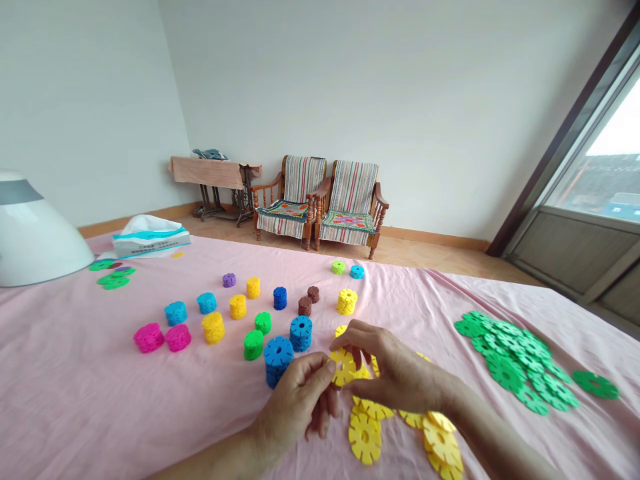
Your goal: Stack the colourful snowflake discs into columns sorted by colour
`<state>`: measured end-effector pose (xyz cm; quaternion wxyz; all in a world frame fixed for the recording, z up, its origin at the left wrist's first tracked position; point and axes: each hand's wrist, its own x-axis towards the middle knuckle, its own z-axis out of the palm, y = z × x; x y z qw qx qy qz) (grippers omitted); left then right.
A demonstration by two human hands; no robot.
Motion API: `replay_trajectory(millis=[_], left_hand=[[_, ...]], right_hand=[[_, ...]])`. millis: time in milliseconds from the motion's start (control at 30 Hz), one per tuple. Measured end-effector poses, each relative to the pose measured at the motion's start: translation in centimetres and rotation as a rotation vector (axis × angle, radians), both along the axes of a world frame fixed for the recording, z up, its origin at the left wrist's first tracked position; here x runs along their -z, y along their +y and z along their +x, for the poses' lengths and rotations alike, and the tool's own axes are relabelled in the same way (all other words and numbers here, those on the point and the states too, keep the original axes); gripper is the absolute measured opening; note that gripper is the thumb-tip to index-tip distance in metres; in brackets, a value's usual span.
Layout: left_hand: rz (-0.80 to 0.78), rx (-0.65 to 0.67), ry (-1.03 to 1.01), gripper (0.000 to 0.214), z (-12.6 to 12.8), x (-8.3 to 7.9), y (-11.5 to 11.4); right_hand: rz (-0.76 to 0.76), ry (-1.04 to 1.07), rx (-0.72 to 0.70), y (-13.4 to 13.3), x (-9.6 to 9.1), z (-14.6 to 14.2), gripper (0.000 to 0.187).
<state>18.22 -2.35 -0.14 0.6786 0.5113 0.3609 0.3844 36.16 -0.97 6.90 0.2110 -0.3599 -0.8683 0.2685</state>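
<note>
Both my left hand [297, 400] and my right hand [395, 370] pinch a small stack of yellow flower-shaped foam discs [343, 368] above the pink bedsheet [125, 413]. Loose yellow discs [365, 435] lie below my hands, with more [441, 443] to the right. A blue disc stack [279, 360] stands just beyond my left hand, and another blue stack [301, 333] is behind it. Several other short stacks, including a green one [253, 345] and a yellow one [213, 327], stand farther out. A heap of green discs [510, 360] lies to the right.
Green discs [113, 277] lie at the sheet's far left, near a white dome-shaped object [35, 233] and a wrapped white packet [150, 238]. Beyond the bed are two wooden armchairs [320, 203], a cloth-covered treadle table [215, 180] and a window [595, 160].
</note>
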Motion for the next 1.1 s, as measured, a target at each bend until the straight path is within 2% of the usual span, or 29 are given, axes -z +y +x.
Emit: replay_trajectory(millis=[100, 233, 333, 500, 1100], left_hand=[[0.038, -0.012, 0.046, 0.042, 0.0, 0.1, -0.2], [0.102, 0.026, 0.171, 0.045, 0.1, 0.1, -0.5], [0.114, 0.033, 0.202, 0.046, 0.1, 0.0, -0.6], [0.116, 0.053, 0.221, 0.045, 0.1, 0.0, -0.7], [0.113, 0.059, 0.224, 0.044, 0.2, -0.3, -0.8]], right_hand=[[-0.029, 0.072, 0.083, 1.2, 1.2, 0.4, 0.034], [0.001, 0.188, 0.422, 3.4, 4.1, 0.9, 0.034], [-0.013, 0.197, 0.515, 4.3, 6.2, 0.8, 0.033], [-0.026, 0.198, 0.533, 4.3, 7.6, 0.1, 0.033], [-0.044, 0.174, 0.491, 4.1, 7.1, -0.2, 0.033]])
